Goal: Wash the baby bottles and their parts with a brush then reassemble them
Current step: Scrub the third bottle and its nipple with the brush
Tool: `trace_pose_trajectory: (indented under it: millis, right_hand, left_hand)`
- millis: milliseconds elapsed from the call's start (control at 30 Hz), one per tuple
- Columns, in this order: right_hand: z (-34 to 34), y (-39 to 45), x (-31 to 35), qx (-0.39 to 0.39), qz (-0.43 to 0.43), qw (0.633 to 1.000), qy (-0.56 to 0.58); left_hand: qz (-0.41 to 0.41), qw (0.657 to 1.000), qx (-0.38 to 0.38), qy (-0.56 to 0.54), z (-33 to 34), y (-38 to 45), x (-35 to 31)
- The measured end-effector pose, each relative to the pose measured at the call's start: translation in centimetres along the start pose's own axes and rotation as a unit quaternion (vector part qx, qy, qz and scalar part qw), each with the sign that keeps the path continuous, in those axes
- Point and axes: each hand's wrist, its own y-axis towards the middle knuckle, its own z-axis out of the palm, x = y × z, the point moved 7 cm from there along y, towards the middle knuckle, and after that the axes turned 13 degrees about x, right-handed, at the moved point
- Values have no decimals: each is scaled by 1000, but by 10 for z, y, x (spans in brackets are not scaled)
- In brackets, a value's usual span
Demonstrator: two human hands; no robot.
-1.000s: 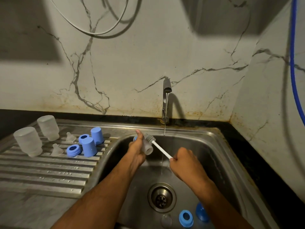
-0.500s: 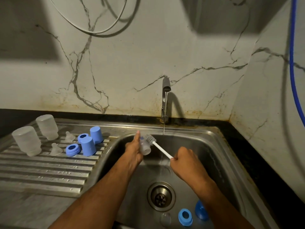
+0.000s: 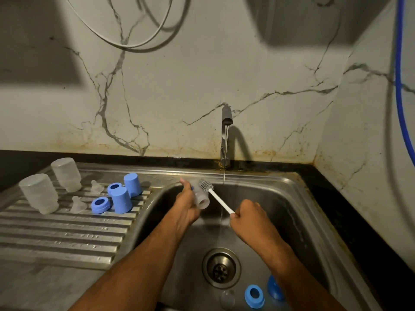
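Over the stainless steel sink (image 3: 298, 212), the left hand (image 3: 186, 207) gripped a small frosted plastic bottle (image 3: 201, 197), its open mouth facing near-right; the right hand (image 3: 249, 217) clenched the white handle of a grey-bristled brush (image 3: 212, 193), bristles touching the bottle's far side; a thin stream fell from the metal tap (image 3: 226, 135) just right of the brush.

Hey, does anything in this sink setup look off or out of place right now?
Mostly no. The tap runs a thin stream that misses the bottle and brush, and a blue ring and nipple lie loose near the drain.
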Motion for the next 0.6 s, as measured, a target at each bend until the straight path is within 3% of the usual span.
trace_pose_trajectory:
  millis: [133,433,600]
  right_hand:
    - [-7,-5,-6,15,18,1000,15]
    - [-8,-5,4,-23,9,1000,-17]
    - [-1,-5,-2,22,3,1000,-2]
  left_hand:
    - [-2,999,1,50,-15,14,2]
    - [17,999,14,24,4,7,13]
    - [16,999,8,-33,-16,8,-3]
